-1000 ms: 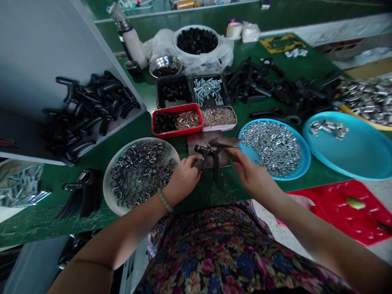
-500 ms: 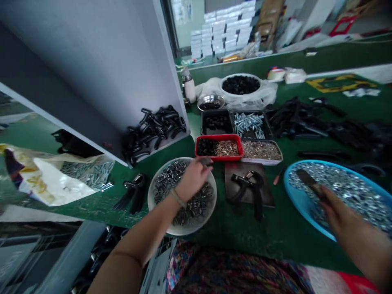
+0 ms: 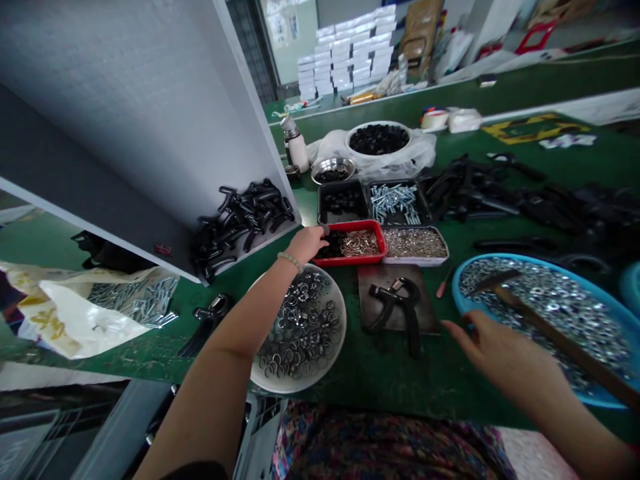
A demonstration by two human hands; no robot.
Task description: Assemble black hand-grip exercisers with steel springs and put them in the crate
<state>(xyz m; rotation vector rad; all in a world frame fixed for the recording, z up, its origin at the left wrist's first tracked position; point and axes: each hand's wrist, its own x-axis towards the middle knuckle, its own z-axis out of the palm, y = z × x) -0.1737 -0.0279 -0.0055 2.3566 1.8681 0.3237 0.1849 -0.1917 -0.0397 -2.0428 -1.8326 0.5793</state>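
Observation:
My left hand [image 3: 306,243] reaches forward to the left end of the red tray [image 3: 350,259], its fingertips curled over the small black parts [image 3: 334,244] there; what they hold is hidden. My right hand [image 3: 500,357] hovers open, fingers spread, at the near rim of the blue tray of nuts [image 3: 463,300]. A wooden-handled hammer [image 3: 540,323] lies across the nuts, free of my hand. A black hand-grip exerciser [image 3: 397,300] rests on a dark metal plate [image 3: 373,280] between my hands.
A white bowl of metal rings [image 3: 300,327] sits under my left forearm. Behind the red tray are black trays with caps and screws [image 3: 395,200] and a tray of small silver parts [image 3: 415,243]. Black handles [image 3: 500,193] pile at right and in the grey box [image 3: 240,217].
My left hand moved from the ring bowl forward to the red tray. My right hand let go of the hammer, which now lies in the blue tray. The view shifted slightly.

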